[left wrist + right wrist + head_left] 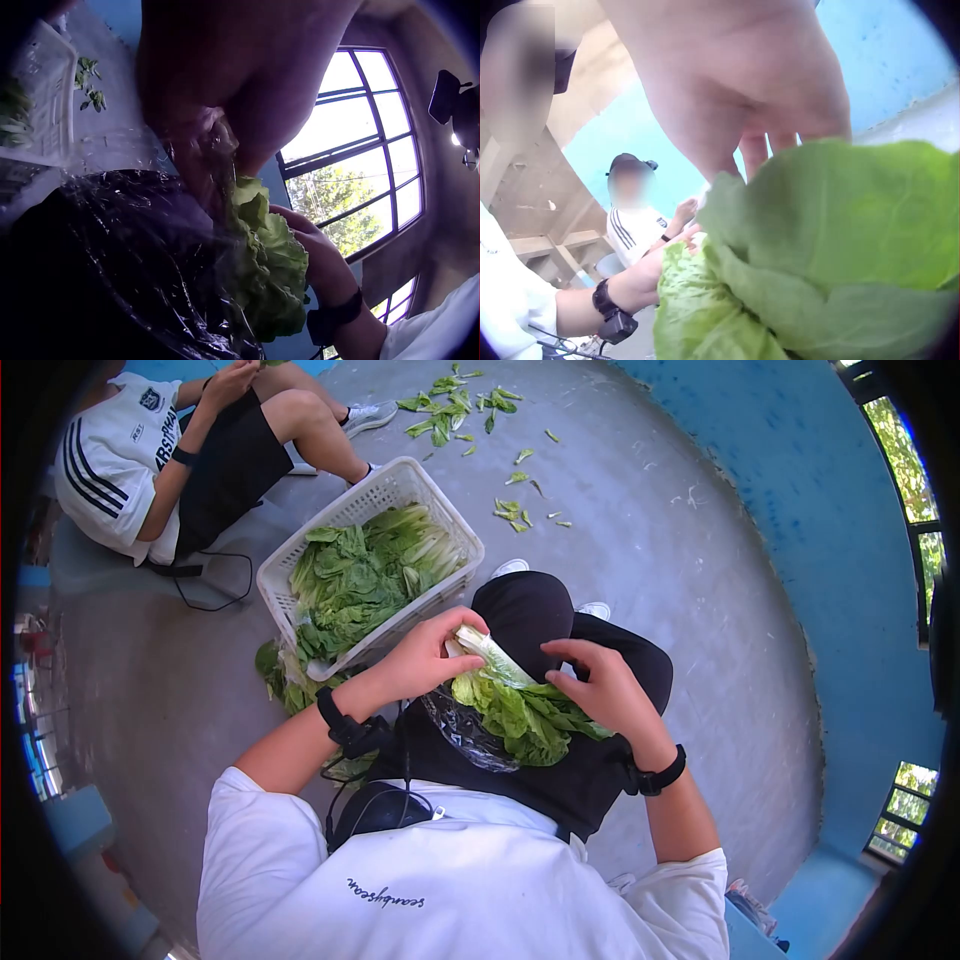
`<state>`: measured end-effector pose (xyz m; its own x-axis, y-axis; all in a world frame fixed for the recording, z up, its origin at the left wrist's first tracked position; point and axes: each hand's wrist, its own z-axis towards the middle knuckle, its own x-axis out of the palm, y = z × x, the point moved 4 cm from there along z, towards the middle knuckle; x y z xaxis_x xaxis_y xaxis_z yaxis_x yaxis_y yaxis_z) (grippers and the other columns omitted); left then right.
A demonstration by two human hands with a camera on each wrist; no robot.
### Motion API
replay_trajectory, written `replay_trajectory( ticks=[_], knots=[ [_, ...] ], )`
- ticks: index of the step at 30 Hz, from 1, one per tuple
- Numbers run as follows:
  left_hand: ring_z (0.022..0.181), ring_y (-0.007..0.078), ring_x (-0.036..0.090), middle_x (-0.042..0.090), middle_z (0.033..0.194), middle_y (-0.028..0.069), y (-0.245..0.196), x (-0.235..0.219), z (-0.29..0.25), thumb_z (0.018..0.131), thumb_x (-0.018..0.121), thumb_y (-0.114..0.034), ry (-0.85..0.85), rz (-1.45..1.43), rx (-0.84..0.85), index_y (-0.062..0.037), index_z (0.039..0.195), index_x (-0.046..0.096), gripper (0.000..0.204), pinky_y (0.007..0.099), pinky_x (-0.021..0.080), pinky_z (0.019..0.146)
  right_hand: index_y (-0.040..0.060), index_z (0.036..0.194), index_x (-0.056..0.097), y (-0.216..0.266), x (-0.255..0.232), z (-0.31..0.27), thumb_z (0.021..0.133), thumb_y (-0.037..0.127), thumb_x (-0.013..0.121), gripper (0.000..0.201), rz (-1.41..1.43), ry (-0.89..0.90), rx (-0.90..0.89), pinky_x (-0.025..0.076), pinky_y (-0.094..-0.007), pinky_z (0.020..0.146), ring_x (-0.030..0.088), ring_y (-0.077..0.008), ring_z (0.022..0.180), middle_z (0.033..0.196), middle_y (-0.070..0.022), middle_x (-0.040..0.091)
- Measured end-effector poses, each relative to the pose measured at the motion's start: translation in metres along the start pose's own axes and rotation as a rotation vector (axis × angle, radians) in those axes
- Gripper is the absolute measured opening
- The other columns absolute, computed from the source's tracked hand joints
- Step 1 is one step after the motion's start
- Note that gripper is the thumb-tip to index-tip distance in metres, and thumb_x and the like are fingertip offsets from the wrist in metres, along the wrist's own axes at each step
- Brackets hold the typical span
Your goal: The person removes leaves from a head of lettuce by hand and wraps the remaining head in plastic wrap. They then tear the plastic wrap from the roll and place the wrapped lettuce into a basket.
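Observation:
A head of leafy lettuce (530, 715) with a pale stem end lies across the person's lap. The left hand (432, 650) grips it by that stem end, thumb and fingers on either side. Over the leafy part, the right hand (610, 685) is held with loosely bent fingers and thumb apart, nothing pinched between them. In the right wrist view, broad lettuce leaves (855, 217) cover the fingertips of this hand. Clear plastic film (468, 735) is spread on the dark trousers under the lettuce, and shows again as film (142, 255) in the left wrist view.
A white plastic crate (275, 575) full of leafy greens (370, 570) stands ahead on the left, with more greens (290, 675) beside it. Loose leaves (440, 415) are scattered over the grey floor. Another person (150, 460) sits at the upper left. A cable (405, 760) hangs near the left forearm.

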<state>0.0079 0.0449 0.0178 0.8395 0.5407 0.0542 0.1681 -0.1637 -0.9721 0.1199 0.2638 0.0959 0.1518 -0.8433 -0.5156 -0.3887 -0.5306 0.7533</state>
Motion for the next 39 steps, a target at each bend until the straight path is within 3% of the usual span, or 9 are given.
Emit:
replay_trajectory(
  ticks=[1,2,5,11,17,23,29,39],
  knots=[
    [0.099,0.0085,0.061,0.062,0.107,0.0013,0.001,0.000,0.000,0.092,0.074,-0.005,0.021,-0.006,-0.011,-0.0065,0.122,0.058,0.034,0.0267,0.052,0.086,0.0017,0.117,0.072,-0.005,0.000,-0.001,0.088,0.011,0.075,0.031,-0.009,0.088,0.067,0.054,-0.0328,0.080,0.071,-0.0233,0.090,0.101,-0.0130,0.075],
    [0.101,0.0082,0.061,0.061,0.109,0.0012,0.002,-0.001,-0.001,0.092,0.073,-0.002,0.042,-0.012,-0.023,-0.0063,0.124,0.056,0.036,0.0261,0.052,0.087,0.0028,0.120,0.072,-0.016,0.005,0.000,0.087,0.015,0.077,0.036,0.038,0.132,-0.006,0.055,-0.0331,0.080,0.071,-0.0226,0.086,0.100,-0.0125,0.075],
    [0.104,0.0079,0.061,0.060,0.112,0.0011,0.003,-0.001,-0.001,0.093,0.072,0.000,0.067,-0.036,-0.041,-0.0062,0.126,0.054,0.038,0.0256,0.053,0.087,0.0024,0.119,0.073,-0.014,0.006,-0.001,0.086,0.015,0.078,0.036,-0.002,0.253,0.044,0.056,-0.0331,0.079,0.071,-0.0219,0.083,0.098,-0.0124,0.076],
    [0.104,0.0086,0.062,0.060,0.112,0.0012,0.006,-0.001,-0.001,0.093,0.071,0.000,0.083,-0.094,-0.068,-0.0064,0.127,0.054,0.039,0.0259,0.053,0.088,0.0036,0.114,0.075,-0.008,0.000,-0.006,0.085,0.013,0.077,0.031,-0.025,0.348,0.002,0.055,-0.0322,0.073,0.070,-0.0193,0.077,0.090,-0.0103,0.075],
    [0.104,0.0089,0.062,0.060,0.113,0.0015,0.010,-0.002,-0.003,0.093,0.071,0.000,0.081,-0.067,-0.060,-0.0063,0.128,0.054,0.039,0.0263,0.053,0.088,0.0023,0.108,0.074,-0.013,0.003,-0.011,0.084,0.007,0.076,0.025,0.058,0.224,0.065,0.055,-0.0302,0.070,0.069,-0.0184,0.075,0.090,-0.0080,0.073],
    [0.105,0.0091,0.062,0.061,0.112,0.0022,0.003,-0.002,-0.002,0.094,0.070,0.000,0.118,-0.081,-0.049,-0.0059,0.129,0.053,0.039,0.0268,0.053,0.089,0.0018,0.101,0.073,0.004,0.009,-0.010,0.085,0.005,0.074,0.017,0.082,0.017,-0.117,0.057,-0.0327,0.074,0.069,-0.0192,0.078,0.086,-0.0076,0.070],
    [0.105,0.0097,0.062,0.061,0.113,0.0025,0.009,-0.004,-0.003,0.094,0.070,0.000,0.117,-0.091,-0.062,-0.0059,0.128,0.053,0.039,0.0273,0.053,0.090,0.0016,0.100,0.072,-0.005,0.014,-0.011,0.087,0.003,0.071,0.013,-0.042,0.122,-0.209,0.057,-0.0349,0.073,0.071,-0.0260,0.082,0.090,-0.0107,0.071],
    [0.104,0.0088,0.060,0.059,0.111,0.0012,0.008,-0.003,-0.003,0.093,0.069,0.001,0.069,-0.075,-0.080,-0.0063,0.128,0.052,0.039,0.0264,0.052,0.089,0.0020,0.096,0.066,-0.005,0.018,-0.023,0.090,0.004,0.069,0.007,0.012,-0.083,-0.178,0.054,-0.0380,0.071,0.067,-0.0296,0.082,0.088,-0.0124,0.066]
  ],
)
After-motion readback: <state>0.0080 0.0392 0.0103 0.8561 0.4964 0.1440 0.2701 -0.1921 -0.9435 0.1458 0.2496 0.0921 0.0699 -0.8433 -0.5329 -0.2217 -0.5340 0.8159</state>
